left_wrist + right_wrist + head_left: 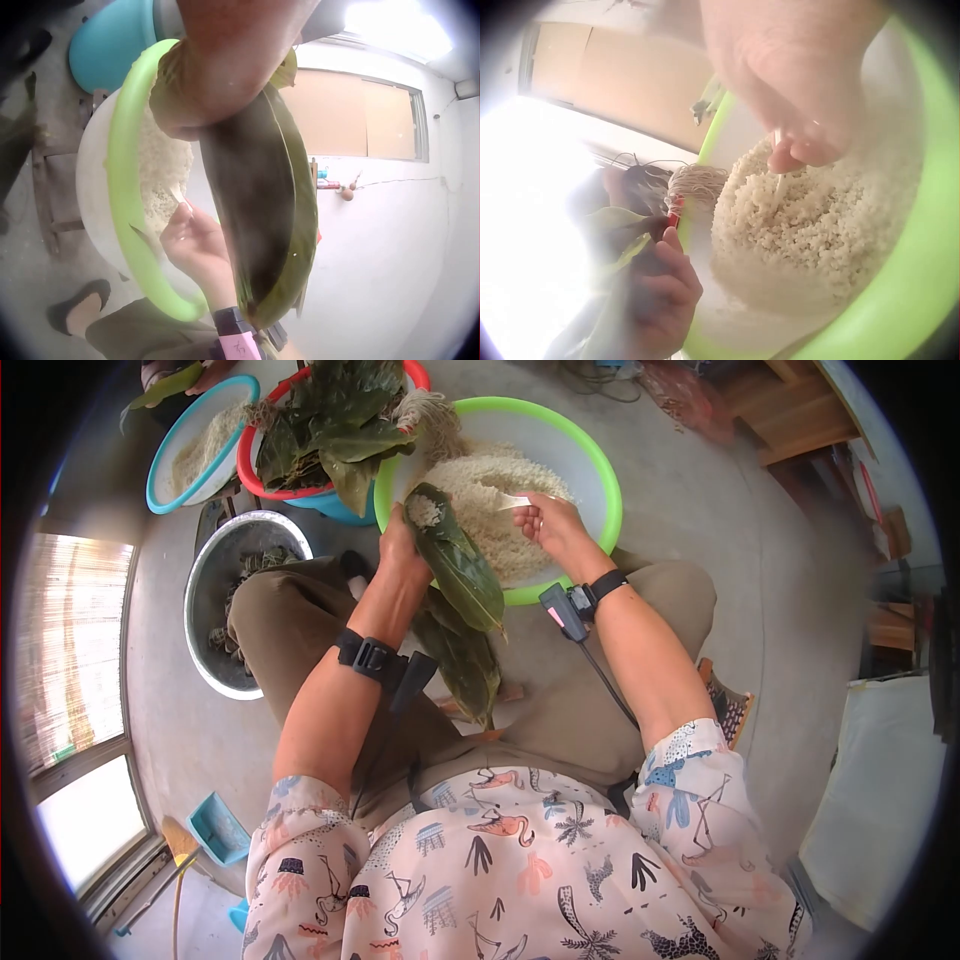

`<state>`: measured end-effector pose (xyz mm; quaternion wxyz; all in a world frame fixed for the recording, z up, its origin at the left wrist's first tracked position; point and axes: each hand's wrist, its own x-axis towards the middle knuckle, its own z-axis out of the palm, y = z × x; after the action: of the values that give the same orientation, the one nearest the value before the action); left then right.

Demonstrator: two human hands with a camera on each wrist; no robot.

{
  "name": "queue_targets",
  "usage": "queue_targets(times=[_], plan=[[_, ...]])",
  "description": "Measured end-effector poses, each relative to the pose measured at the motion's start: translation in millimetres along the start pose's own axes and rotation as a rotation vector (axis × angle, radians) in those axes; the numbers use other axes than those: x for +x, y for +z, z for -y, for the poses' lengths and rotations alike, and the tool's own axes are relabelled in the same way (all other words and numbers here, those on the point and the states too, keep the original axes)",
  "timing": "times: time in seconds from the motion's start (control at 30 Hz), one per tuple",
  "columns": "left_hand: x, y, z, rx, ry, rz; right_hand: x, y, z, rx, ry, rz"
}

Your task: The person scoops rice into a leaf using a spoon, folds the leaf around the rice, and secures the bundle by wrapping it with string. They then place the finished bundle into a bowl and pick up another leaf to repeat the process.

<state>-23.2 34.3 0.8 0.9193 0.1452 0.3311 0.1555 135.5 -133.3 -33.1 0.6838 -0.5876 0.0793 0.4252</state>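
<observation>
My left hand [398, 548] grips long green leaves [462, 575] curled into a cone, with white rice [425, 512] in its mouth. The leaf tails hang toward my lap. Over the green-rimmed basin [612, 510], my right hand [556, 526] pinches a white spoon [514, 501] at the heap of rice [475, 480]. In the right wrist view the spoon [779, 193] dips into the rice [817, 225], its lower end hidden there. The left wrist view shows the broad dark side of the leaves [255, 195] close up.
Left of the basin, a red-rimmed basin [246, 465] holds a pile of leaves [335, 425], with pale strings [428, 418] draped beside it. A blue-rimmed basin [160, 505] of rice stands further left. A metal basin [192, 600] with dark bundles is near my left knee. Another person's hand [212, 374] shows top left.
</observation>
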Motion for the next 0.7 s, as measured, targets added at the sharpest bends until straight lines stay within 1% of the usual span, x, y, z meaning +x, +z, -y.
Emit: queue_targets(times=[0.07,0.1,0.17,0.2,0.27,0.3,0.37,0.4,0.47,0.5,0.53,0.6,0.63,0.7], plan=[[-4.1,6.7,2.0,-0.022,0.018,-0.067,-15.0,6.1,11.5,0.033,-0.058,0.052],[-2.3,6.3,3.6,-0.022,0.019,-0.067,-21.6,9.1,16.1,0.033,-0.059,0.053],[4.4,2.8,7.6,0.006,0.010,-0.074,-33.7,15.3,24.5,0.017,-0.177,0.072],[5.9,3.7,9.3,0.006,0.014,-0.076,-40.5,19.1,28.8,0.016,-0.176,0.075],[7.5,6.4,13.8,-0.031,-0.010,-0.034,-54.3,29.0,35.8,-0.102,-0.322,0.069],[5.8,9.5,16.0,-0.032,-0.008,-0.036,-62.6,35.2,39.6,-0.102,-0.320,0.072],[-0.9,19.0,20.0,0.046,-0.024,-0.021,-76.9,47.0,41.6,-0.334,-0.500,0.039],[-3.0,22.0,21.9,0.046,-0.025,-0.022,-80.2,52.6,35.8,-0.334,-0.498,0.038],[-5.9,28.1,26.0,0.040,-0.046,0.004,-86.8,62.7,25.3,-0.821,-1.106,0.034],[-7.2,30.4,26.6,0.042,-0.047,0.005,-93.5,67.3,29.3,-0.848,-1.275,0.025],[-8.7,32.2,26.4,0.039,-0.051,0.006,-97.7,68.6,32.7,-0.848,-1.275,0.026],[-8.6,31.3,25.5,0.033,-0.050,0.006,-103.4,70.3,38.2,-0.752,-1.158,-0.019],[-7.0,30.1,25.7,0.032,-0.046,0.007,-106.5,69.2,41.2,-0.753,-1.159,-0.016],[-6.4,30.8,24.1,0.029,-0.042,0.009,-110.4,65.1,47.3,-0.620,-0.779,0.006]])
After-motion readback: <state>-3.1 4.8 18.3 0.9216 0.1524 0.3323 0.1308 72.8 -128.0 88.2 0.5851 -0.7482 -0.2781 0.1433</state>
